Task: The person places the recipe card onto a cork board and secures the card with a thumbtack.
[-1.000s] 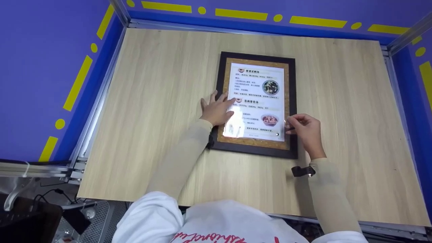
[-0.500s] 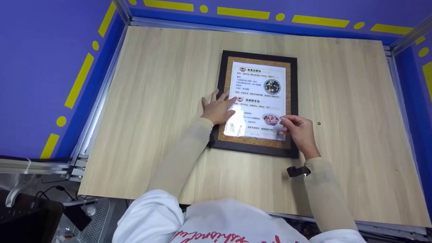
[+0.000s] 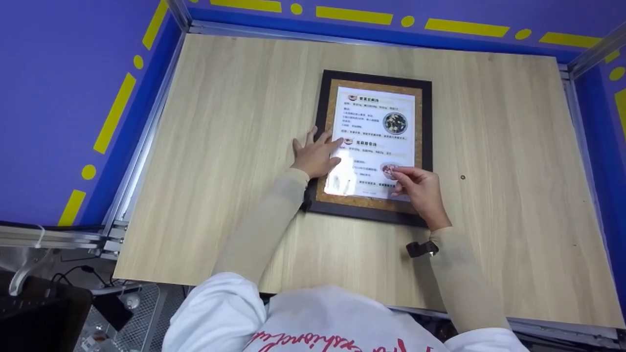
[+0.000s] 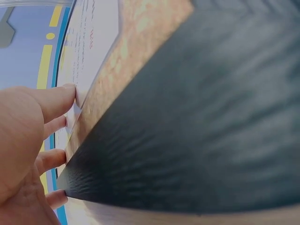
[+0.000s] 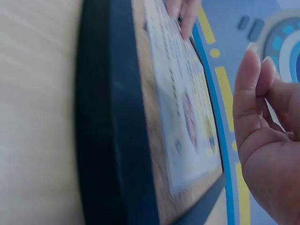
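Observation:
A dark-framed cork board point(image 3: 330, 107) lies on the wooden table, with a printed recipe sheet point(image 3: 364, 112) on its cork. My left hand point(image 3: 315, 156) rests with spread fingers across the board's left edge, its fingertips reaching the sheet. Over the sheet's lower right, by the bowl picture, hovers my right hand point(image 3: 418, 190). Its thumb and index fingertips meet in a pinch in the right wrist view; I cannot tell whether something tiny is between them. Below the hand in that view, a small round grey fastener point(image 5: 178, 146) sits on the sheet.
A small brown round spot point(image 3: 462, 177) shows on the tabletop to the right of the board. Purple-blue panels point(image 3: 58, 98) with yellow marks border the table's back and sides. Cables and a dark case point(image 3: 39, 313) are below the front left edge.
My right hand has moved left from the board's right edge to over the sheet, covering the sheet's lower right corner. The brown spot on the table has come into view. My left hand stays put.

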Motion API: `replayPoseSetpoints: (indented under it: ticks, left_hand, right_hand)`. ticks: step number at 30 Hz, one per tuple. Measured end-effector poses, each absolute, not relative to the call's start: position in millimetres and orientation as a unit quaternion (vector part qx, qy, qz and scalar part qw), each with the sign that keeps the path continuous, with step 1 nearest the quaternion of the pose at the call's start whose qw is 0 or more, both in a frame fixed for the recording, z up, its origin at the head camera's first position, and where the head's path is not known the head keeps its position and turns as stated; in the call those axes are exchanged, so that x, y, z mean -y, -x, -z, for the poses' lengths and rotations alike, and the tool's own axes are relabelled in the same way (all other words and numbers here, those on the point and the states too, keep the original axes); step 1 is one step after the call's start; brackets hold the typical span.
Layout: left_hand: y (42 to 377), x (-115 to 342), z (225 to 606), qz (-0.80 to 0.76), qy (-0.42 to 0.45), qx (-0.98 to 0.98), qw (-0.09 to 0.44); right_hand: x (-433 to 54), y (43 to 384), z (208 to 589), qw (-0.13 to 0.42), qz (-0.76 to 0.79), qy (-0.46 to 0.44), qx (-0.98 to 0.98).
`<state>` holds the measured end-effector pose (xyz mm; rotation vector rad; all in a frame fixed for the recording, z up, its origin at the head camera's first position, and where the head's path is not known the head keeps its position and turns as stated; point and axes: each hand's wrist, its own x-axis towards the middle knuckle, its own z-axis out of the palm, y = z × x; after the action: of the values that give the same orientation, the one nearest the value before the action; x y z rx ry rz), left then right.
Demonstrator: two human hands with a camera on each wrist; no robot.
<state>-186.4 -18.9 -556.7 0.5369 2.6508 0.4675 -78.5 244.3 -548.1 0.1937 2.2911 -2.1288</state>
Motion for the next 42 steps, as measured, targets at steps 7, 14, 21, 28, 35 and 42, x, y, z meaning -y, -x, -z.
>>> replayPoseSetpoints:
  ticks: [7,14,21,28,35,42]
  left_hand:
    - [186.8,18.1,555.2,-0.166,-0.196,-0.947,0.192]
    - [185.9,19.0,557.8,-0.168,-0.196,-0.947,0.189]
    - [186.7,19.1,559.4,-0.164,-0.195,-0.949,0.188]
    - [189.9,17.0,556.3,-0.154,-0.19,-0.953,0.181]
    - [184.9,18.8,561.8,-0.156,-0.194,-0.951,0.184]
    - [184.0,19.6,562.9,-0.155,-0.195,-0.952,0.177]
  right_hand:
    - [-220.4,82.9,549.5,0.008,0.65,-0.024,-0.759]
    - [-185.6,81.1,555.0,0.032,0.647,0.007,-0.761]
    - [-158.9,83.6,565.6,0.019,0.571,0.073,-0.817]
    - [-142.8,96.2,571.8,0.001,0.46,0.147,-0.876]
    - [-132.6,95.8,575.4,0.012,0.373,0.152,-0.915]
    - [-128.9,97.0,574.2,0.007,0.366,0.146,-0.919]
